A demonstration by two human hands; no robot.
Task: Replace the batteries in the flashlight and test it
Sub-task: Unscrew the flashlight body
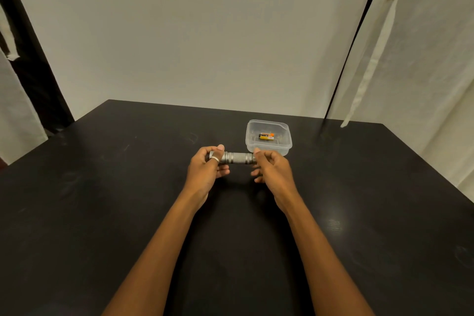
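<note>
While the flashlight [237, 158] lay level between our hands, we gripped its nine-o'clock end with the left hand [207, 168] and pinched its three-o'clock end with the right hand [273, 168].

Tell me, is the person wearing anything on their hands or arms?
Almost nothing. The left hand has a shiny silver ring on what looks like the thumb. The right hand has nothing on it. No sleeves, gloves, watch or bracelets show anywhere up to the picture's bottom edge.
</note>
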